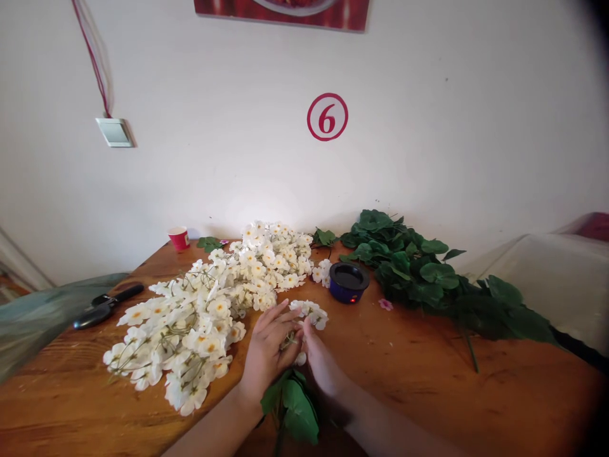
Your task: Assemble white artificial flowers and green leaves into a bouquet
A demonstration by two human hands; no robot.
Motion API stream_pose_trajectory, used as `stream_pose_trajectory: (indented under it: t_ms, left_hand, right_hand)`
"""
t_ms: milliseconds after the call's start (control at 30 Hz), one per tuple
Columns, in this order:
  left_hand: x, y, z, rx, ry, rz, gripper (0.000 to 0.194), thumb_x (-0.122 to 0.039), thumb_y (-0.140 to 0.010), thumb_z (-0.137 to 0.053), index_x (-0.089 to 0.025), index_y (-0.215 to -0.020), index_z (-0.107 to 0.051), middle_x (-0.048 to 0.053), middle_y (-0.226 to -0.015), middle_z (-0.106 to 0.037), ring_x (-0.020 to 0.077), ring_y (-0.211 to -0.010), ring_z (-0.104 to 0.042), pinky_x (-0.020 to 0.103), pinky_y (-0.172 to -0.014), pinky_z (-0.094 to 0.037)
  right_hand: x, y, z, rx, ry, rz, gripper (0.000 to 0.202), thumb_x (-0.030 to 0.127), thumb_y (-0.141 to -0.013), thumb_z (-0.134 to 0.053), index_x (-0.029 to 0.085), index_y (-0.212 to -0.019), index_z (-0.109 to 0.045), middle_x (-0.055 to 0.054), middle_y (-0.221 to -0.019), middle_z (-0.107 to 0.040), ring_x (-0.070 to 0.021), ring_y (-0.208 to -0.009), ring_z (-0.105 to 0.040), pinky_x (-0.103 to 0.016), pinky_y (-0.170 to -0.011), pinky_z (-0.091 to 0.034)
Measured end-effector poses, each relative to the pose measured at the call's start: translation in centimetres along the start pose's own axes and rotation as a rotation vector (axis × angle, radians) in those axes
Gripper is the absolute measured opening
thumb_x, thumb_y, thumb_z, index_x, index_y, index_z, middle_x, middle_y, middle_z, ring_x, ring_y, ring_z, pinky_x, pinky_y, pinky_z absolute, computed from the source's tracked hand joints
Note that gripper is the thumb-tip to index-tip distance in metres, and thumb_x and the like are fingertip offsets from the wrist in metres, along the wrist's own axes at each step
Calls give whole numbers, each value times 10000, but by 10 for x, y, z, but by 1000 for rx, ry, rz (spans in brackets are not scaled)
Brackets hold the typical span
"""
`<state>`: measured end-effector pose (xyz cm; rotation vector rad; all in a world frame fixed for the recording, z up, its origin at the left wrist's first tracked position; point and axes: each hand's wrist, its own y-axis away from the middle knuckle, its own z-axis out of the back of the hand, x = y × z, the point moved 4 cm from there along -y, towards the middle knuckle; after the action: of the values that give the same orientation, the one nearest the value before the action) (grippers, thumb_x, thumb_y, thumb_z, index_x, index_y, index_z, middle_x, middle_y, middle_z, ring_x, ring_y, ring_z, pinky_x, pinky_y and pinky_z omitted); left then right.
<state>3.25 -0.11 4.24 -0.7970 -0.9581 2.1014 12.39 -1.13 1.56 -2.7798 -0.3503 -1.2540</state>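
My left hand (272, 343) and my right hand (323, 365) meet low in the middle, over the near part of the table. Their fingers close around the thin stems of a white artificial flower cluster (311, 312), whose blossoms stick out beyond the fingertips. Below the hands, between my wrists, hangs a bunch of green artificial leaves (299, 409) on a stem that points toward me. Where the stems join is hidden by the fingers. Just past the right hand stands a round dark-blue pot (349, 292) with a black inside and a lit red light.
White artificial flowers (204, 317) form a large heap to the left. Green leaf stems (419, 266) are piled at the right. Black-handled cutters (107, 306) lie at the left edge of the wooden table (409, 393). A red paper cup (179, 238) stands at the back.
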Motion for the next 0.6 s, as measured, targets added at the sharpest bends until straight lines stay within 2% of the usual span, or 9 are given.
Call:
stream_pose_trajectory:
  t_ms: [100,200,333,433,533,600]
  left_hand:
    - [-1,2,2,-13,33,53,148,-155,-877,-534,-201,-960,-647,53,-1051,-740,234,-1134,-630,464,-990,-491]
    - [-2,6,6,-64,101,186,158,-181,-919,-477,-203,-974,-623,60,-1055,-724,194,-1062,-656,410,-969,-510]
    - [-7,11,6,-76,224,304,165,-220,-953,-431,-216,-986,-593,69,-1101,-706,181,-1079,-650,363,-953,-521]
    - [-9,15,1,-56,312,408,138,-271,-958,-441,-224,-958,-571,67,-1054,-727,188,-1040,-676,330,-885,-553]
    - [-9,17,-7,-20,392,511,117,-312,-942,-491,-226,-1001,-544,57,-1025,-741,191,-982,-702,315,-833,-572]
    - [-10,17,-10,6,435,518,193,-310,-939,-501,-222,-1109,-529,62,-1085,-729,187,-1030,-687,322,-878,-560]
  right_hand:
    - [-8,-1,0,-12,-33,-73,535,639,-761,-646,185,-1044,-664,-91,-940,-710,-260,-1014,-648,-369,-836,-515]
    - [-16,-3,1,-27,-29,-14,544,633,-787,-623,199,-1112,-641,-79,-1023,-704,-243,-1072,-624,-357,-905,-484]
    - [-22,-5,8,-18,158,71,602,679,-817,-537,194,-1154,-651,-85,-1143,-683,-236,-1200,-550,-378,-1062,-361]
    - [-17,-4,23,-110,353,143,533,642,-753,-648,239,-1098,-694,-70,-1230,-654,-260,-1311,-450,-395,-1132,-267]
    - [-11,-5,34,-164,432,195,474,581,-687,-739,283,-1055,-710,-63,-1244,-648,-285,-1335,-417,-414,-1141,-268]
    - [-13,-8,34,-108,420,199,468,579,-706,-720,288,-1072,-699,-72,-1248,-642,-290,-1335,-416,-427,-1132,-290]
